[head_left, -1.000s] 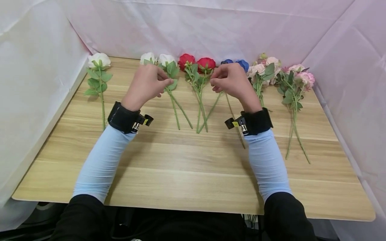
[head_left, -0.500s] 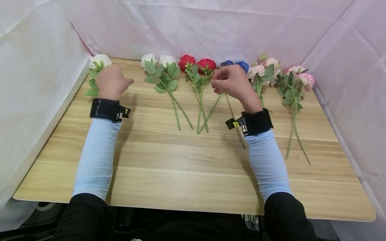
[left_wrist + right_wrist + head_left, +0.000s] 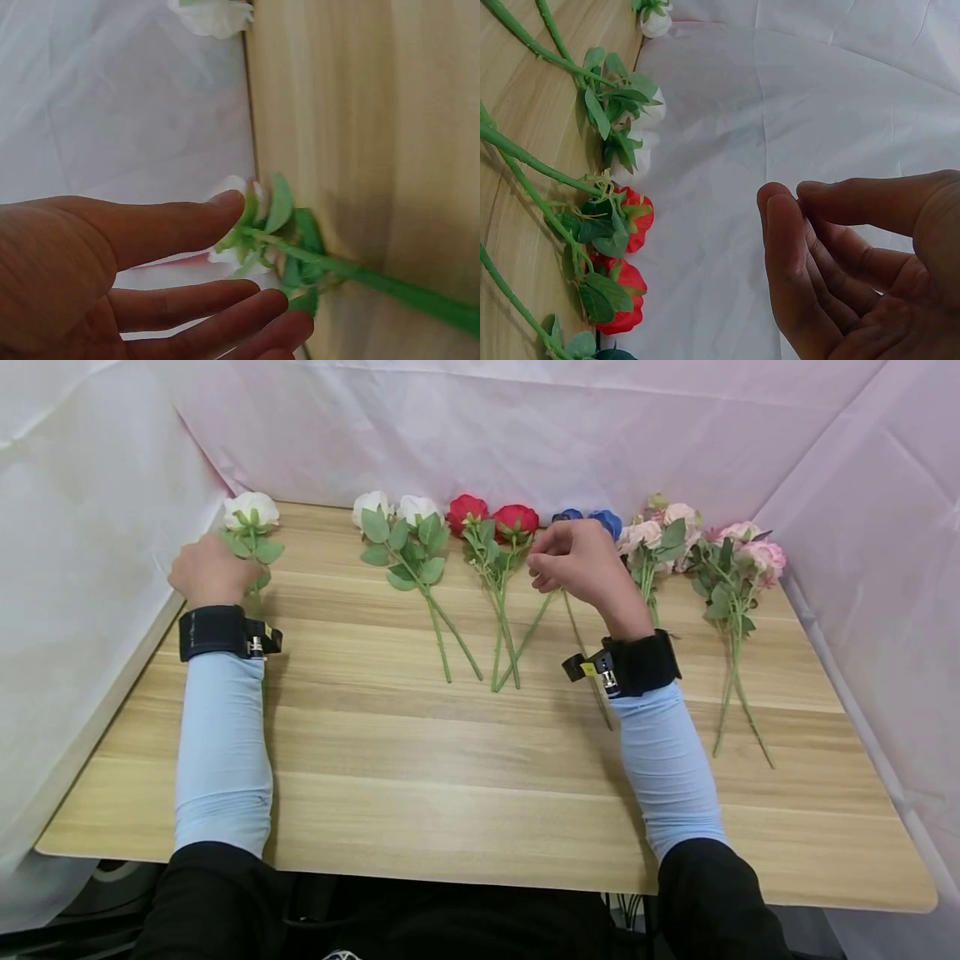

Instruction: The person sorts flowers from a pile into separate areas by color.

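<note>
At the far left of the wooden surface (image 3: 480, 777) a single white rose (image 3: 251, 512) is lying by the white sheet, and the left hand (image 3: 210, 572) is hovering right over its leafy stem, fingers (image 3: 217, 300) lying straight and relaxed around the stem without closing on it (nothing is being gripped). Further right, a pair of white roses (image 3: 397, 527) and a pair of red roses (image 3: 491, 522) are lying side by side. The right hand (image 3: 577, 564) is hanging above the blue roses (image 3: 592, 518), its fingers (image 3: 795, 262) loosely curled and holding nothing. Two pink sprays (image 3: 705, 556) are lying at the right edge
</note>
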